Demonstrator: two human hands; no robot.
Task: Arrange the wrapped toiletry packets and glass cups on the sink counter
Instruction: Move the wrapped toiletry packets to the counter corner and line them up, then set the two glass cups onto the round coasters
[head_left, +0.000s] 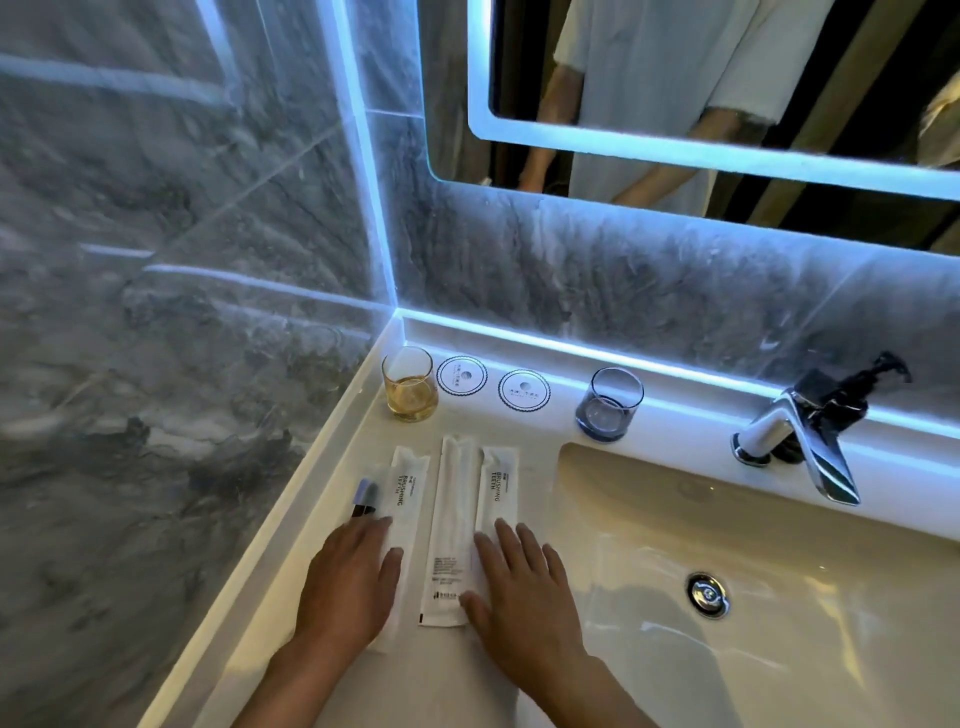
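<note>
Three long white wrapped packets lie side by side on the white counter (363, 415): a left toothbrush packet (410, 488), a longer middle packet (451, 525) and a right toothbrush packet (497, 488). My left hand (348, 582) rests flat on the near end of the left packet, fingers apart. My right hand (519, 587) lies flat on the near end of the right packet, its thumb touching the middle one. An amber-tinted glass cup (410, 384) stands in the back corner. A blue-tinted glass cup (609, 405) stands by the basin's back edge.
Two round white coasters (462, 376) (523, 389) lie between the cups. A small dark item (364, 496) lies left of the packets at the counter's edge. The basin (779, 597) with its drain (706, 593) fills the right; a chrome tap (800, 441) stands behind. Marble walls close off the left and back.
</note>
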